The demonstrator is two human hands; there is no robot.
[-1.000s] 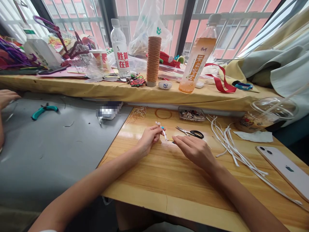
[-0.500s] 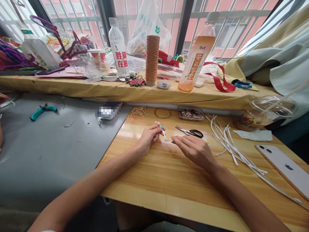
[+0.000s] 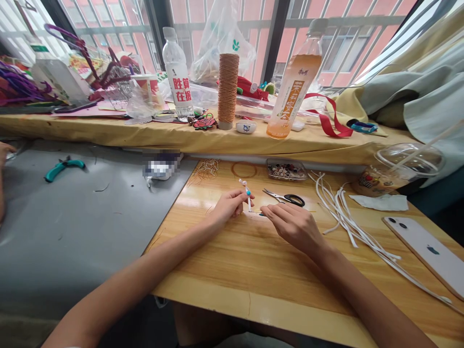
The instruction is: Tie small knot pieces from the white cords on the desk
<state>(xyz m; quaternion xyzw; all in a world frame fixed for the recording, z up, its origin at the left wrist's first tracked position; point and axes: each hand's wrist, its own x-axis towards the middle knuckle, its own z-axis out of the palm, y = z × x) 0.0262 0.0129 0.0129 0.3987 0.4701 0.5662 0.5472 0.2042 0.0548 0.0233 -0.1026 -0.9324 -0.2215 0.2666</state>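
The left hand pinches the white strip between closed fingertips; a loosened pinch could let it slip. The right hand has its fingers closed around a thin yellow stick; excess sideways pressure could bend the strip. Strip position: 2 o'clock from the left hand, lower end 9 o'clock from the right fingertips.

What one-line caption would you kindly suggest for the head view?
Left hand holds a white strip, right hand a slim tool at its lower end, scissors close by.
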